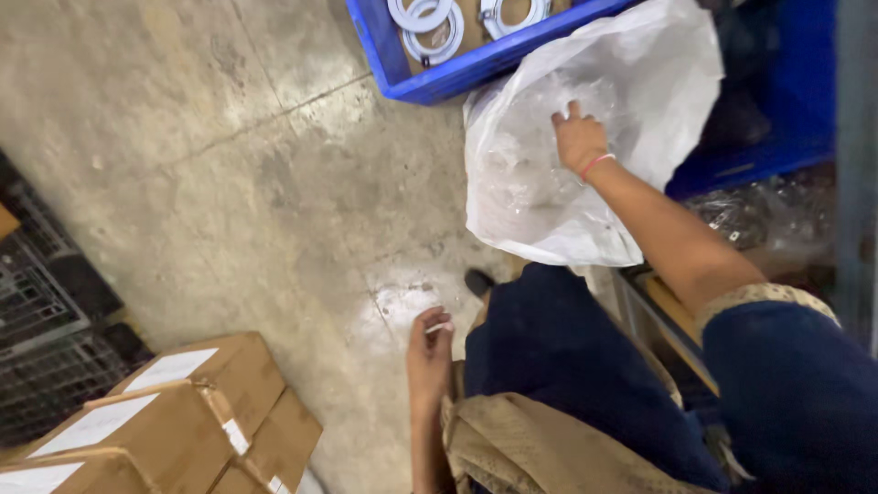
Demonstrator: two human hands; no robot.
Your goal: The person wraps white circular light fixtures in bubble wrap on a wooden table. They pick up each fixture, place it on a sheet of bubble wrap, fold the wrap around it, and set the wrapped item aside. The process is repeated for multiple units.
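My right hand (579, 139) lies with fingers spread and slightly curled on the large translucent white plastic bag (640, 82), pressing its crinkled surface rather than closing round anything; a thin red band circles that wrist. The bag slumps against the near wall of the blue plastic crate (457, 78), which stands at the far side of the stained grey concrete floor (274, 183) and holds white flat rings (430, 27) lying on cardboard. My left hand (428, 352) hangs low beside my dark blue trouser leg (558, 366), fingers bent with the tips pinched on a small pale object (440, 327) too small to identify. Brown cardboard boxes with white labels (183, 412) are stacked at the near left corner of the floor, and a dark wire rack (37, 311) stands along the left edge.
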